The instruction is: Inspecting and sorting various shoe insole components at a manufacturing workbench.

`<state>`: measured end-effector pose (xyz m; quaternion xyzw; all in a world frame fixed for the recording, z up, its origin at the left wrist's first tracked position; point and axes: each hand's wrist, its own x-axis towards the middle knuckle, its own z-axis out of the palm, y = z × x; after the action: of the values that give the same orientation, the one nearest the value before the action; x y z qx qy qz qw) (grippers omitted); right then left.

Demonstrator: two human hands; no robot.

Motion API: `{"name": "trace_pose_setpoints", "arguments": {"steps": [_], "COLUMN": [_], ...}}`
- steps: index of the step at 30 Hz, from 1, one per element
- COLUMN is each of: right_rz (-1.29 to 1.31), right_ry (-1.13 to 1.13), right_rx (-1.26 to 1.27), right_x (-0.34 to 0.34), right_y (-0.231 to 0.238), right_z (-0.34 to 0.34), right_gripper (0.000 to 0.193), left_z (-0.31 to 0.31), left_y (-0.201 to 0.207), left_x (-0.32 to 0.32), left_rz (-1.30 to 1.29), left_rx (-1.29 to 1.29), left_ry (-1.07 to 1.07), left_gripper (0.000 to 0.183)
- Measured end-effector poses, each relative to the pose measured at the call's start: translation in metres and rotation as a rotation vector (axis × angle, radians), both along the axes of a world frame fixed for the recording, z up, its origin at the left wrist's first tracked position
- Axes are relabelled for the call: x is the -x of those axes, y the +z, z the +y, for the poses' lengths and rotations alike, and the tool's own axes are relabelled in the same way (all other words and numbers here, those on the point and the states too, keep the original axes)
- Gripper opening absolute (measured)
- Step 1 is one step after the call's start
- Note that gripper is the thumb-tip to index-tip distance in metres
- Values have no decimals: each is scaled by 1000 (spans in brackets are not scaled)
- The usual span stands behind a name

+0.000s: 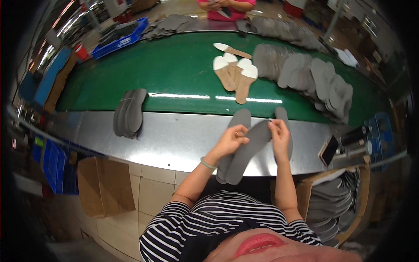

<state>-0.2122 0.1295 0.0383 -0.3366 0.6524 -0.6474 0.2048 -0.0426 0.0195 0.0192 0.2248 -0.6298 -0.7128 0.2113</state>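
Observation:
In front of me a grey insole (pixel 248 153) is held at a slant over the steel edge of the table. My right hand (pixel 280 139) pinches its upper end between thumb and fingers. On its left edge, my left hand (pixel 232 139) is closed with curled fingers, thumb and fingertips against the insole. Behind that hand lies a second grey insole (pixel 241 118), partly covered by the held one. A further grey insole (pixel 281 114) shows behind my right hand, its lower part mostly hidden by the hand and wrist.
A small stack of grey insoles (pixel 129 113) stands at left on the steel strip (pixel 183 131). Cork-and-white insoles (pixel 235 74) and long rows of grey insoles (pixel 314 81) lie on the green belt (pixel 174 65). A phone (pixel 328 150) is at right; a carton (pixel 362 192) holds more insoles. Someone works opposite.

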Motion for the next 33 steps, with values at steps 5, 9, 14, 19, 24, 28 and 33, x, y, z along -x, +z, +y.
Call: {"name": "trace_pose_setpoints", "arguments": {"steps": [5, 9, 14, 19, 24, 28, 33], "right_rz": [-180, 48, -243, -460, -602, -551, -564], "right_ry": [272, 376, 369, 366, 414, 343, 409], "right_rx": [-71, -173, -177, -125, -79, -143, -152], "right_x": [-62, -92, -66, -47, -53, -32, -43], "right_y": [-46, -52, -17, -14, -39, -28, -3], "right_z": [3, 24, 23, 33, 42, 43, 43], "right_gripper": [47, 30, 22, 22, 37, 39, 37], "left_z": [-34, -55, -16, 29, 34, 22, -20], "left_y": [7, 15, -10, -7, -17, -9, -30], "left_x": [-7, -22, -19, -27, -25, -28, -40], "left_rz": [31, 17, 79, 50, -73, -75, -129], "left_rx": [-19, -54, 121, -185, -208, -212, 275], "left_ry": [291, 332, 91, -135, -155, -178, 388], "left_gripper": [22, 27, 40, 41, 51, 50, 37]}}
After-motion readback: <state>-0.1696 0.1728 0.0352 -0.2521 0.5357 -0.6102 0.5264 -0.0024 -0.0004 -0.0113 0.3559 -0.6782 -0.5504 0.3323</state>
